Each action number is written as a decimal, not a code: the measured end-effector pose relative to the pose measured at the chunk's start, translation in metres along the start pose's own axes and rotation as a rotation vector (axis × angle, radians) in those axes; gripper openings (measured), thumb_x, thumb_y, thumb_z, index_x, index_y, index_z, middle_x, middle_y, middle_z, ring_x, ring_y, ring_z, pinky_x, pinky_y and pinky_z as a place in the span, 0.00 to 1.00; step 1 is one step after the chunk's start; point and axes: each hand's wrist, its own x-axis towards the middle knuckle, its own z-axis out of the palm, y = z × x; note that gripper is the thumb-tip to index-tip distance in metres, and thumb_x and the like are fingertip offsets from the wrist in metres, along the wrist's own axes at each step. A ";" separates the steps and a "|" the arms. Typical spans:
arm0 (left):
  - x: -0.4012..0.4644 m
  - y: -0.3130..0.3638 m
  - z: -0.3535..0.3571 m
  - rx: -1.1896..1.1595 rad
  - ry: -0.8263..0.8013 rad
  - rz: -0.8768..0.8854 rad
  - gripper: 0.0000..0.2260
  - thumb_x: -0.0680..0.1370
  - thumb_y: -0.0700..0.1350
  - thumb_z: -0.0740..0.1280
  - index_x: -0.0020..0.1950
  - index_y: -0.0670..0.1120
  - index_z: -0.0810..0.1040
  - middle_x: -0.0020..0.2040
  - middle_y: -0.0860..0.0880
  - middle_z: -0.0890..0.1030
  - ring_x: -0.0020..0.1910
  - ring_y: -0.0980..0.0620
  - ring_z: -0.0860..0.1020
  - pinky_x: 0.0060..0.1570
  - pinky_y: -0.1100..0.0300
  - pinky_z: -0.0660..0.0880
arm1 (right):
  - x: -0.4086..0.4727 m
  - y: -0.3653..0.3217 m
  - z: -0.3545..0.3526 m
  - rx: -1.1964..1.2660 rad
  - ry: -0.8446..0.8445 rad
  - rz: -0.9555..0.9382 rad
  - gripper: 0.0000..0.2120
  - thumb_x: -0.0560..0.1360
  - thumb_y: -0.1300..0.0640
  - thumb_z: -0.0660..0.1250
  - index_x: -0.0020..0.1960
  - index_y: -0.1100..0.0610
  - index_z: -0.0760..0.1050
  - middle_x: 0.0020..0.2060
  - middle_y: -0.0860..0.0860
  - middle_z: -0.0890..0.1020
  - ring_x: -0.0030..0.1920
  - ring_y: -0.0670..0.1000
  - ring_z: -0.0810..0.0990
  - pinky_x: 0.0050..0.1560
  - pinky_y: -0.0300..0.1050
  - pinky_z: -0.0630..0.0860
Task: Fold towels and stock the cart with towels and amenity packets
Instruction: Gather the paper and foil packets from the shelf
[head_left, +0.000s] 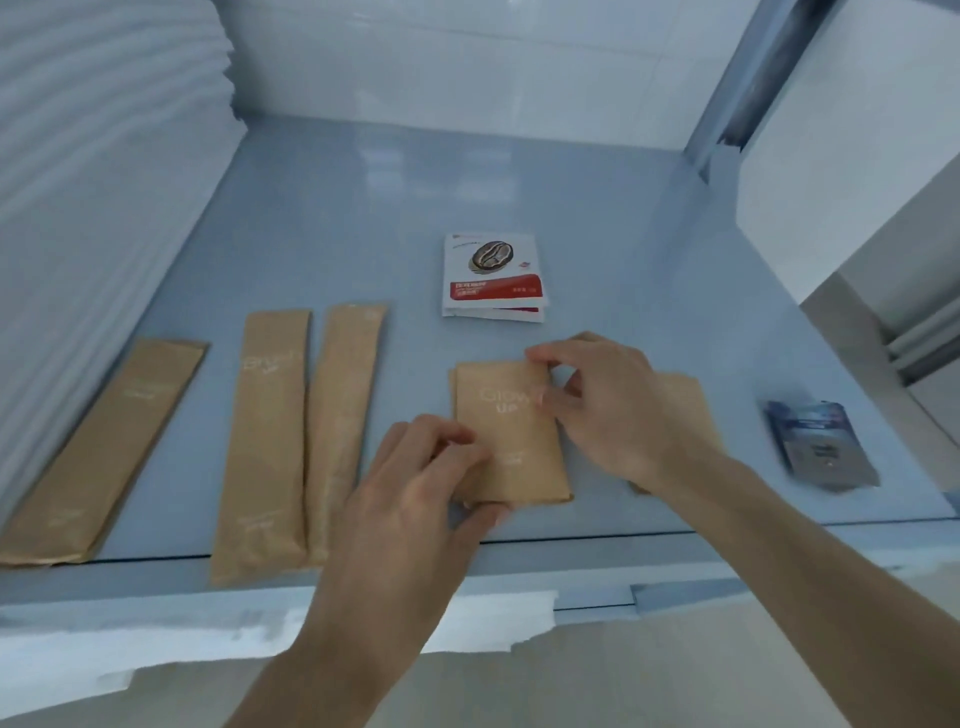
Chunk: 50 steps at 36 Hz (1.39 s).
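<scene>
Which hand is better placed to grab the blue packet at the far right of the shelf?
Right. The right hand sits nearer the blue packet; the left hand pinches the kraft packet at its near-left corner and would have to cross over.

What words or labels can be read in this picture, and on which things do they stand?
"Glow Up": short brown packet that both hands hold.
"Brush", partly faint, small word under it unreadable: long brown packet.
Other two long packets: faint print, too blurred.
Coffee sachet: bean picture; red band text too small.
Blue packet: blurred, unreadable.
</scene>
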 end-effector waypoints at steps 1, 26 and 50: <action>0.000 -0.001 0.001 0.010 0.011 0.013 0.16 0.64 0.42 0.82 0.49 0.44 0.85 0.50 0.51 0.81 0.49 0.49 0.79 0.50 0.61 0.71 | 0.000 0.001 0.000 -0.009 0.002 -0.017 0.16 0.77 0.61 0.67 0.64 0.54 0.79 0.55 0.50 0.78 0.53 0.52 0.78 0.48 0.33 0.61; -0.010 0.102 -0.090 -0.955 -0.003 -0.532 0.09 0.82 0.50 0.64 0.54 0.51 0.83 0.56 0.50 0.84 0.58 0.51 0.81 0.65 0.50 0.75 | -0.102 -0.077 -0.066 0.878 0.201 0.255 0.11 0.81 0.54 0.64 0.57 0.57 0.81 0.49 0.51 0.85 0.53 0.54 0.83 0.57 0.50 0.78; -0.196 0.326 -0.266 -1.127 0.438 -0.445 0.18 0.80 0.59 0.61 0.58 0.49 0.84 0.58 0.48 0.84 0.59 0.49 0.82 0.61 0.50 0.75 | -0.371 -0.139 -0.283 1.199 0.358 0.101 0.16 0.84 0.54 0.57 0.62 0.59 0.79 0.55 0.51 0.85 0.58 0.50 0.83 0.65 0.53 0.76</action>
